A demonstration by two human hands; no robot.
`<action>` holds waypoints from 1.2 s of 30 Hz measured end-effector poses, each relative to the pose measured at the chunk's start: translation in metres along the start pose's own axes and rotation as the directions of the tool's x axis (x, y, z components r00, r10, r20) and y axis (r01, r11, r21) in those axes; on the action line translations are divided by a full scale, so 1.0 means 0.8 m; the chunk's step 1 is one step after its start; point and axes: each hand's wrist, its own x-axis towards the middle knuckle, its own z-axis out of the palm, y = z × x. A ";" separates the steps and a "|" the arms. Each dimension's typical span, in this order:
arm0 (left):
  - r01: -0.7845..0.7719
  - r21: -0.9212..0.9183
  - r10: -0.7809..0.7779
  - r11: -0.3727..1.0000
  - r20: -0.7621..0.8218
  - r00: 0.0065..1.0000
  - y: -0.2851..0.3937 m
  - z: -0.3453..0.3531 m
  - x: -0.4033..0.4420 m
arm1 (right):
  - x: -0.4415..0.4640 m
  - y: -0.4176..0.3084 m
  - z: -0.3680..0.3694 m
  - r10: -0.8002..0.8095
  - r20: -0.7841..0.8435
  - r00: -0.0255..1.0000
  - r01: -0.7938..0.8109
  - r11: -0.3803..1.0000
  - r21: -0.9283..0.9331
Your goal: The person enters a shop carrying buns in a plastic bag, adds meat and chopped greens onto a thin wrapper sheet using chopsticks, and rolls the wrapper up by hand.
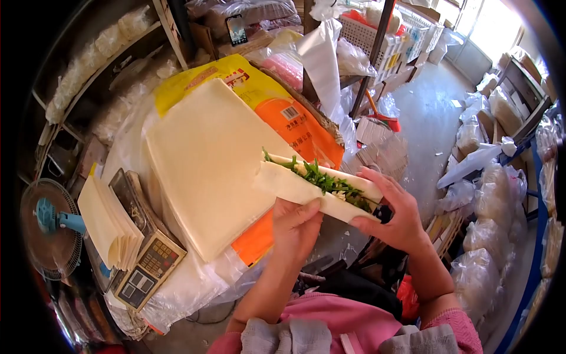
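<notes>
Between both hands is a cream-coloured wrap sheet [290,182], folded lengthwise around leafy greens [323,180] with small pale yellow bits among them. My left hand [298,227] grips its near edge from below, thumb on the outside. At the far right end, my right hand [394,207] curls its fingers over the top with the thumb underneath. The wrap is held in the air, tilted down to the right, its filling showing along the open top. Beyond its left end lies a thick, flat stack of cream sheets [206,165].
A yellow-and-orange printed bag [283,121] lies under the stack. To the left, folded cream sheets [109,221] rest on a scale [150,268] beside a fan [52,229]. Plastic-wrapped bundles [486,236] line the right side. A phone [236,30] stands at the back.
</notes>
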 end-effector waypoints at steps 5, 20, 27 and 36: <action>0.045 -0.006 -0.044 0.999 0.024 0.999 -0.012 -0.003 0.004 | -0.001 0.012 -0.013 0.007 -0.039 0.999 -0.004 0.998 0.069; 0.109 0.021 -0.110 0.994 0.013 0.994 -0.029 -0.016 0.013 | 0.002 0.012 -0.043 -0.031 -0.019 0.999 0.029 0.995 -0.096; 0.179 -0.185 -0.178 0.966 0.023 0.984 -0.040 -0.015 0.019 | 0.015 -0.010 -0.029 -0.232 0.053 0.971 0.236 0.913 -0.333; 0.253 -0.184 -0.254 0.950 0.020 0.967 -0.050 -0.026 0.017 | 0.040 0.010 -0.010 -0.356 0.053 0.933 0.350 0.859 -0.373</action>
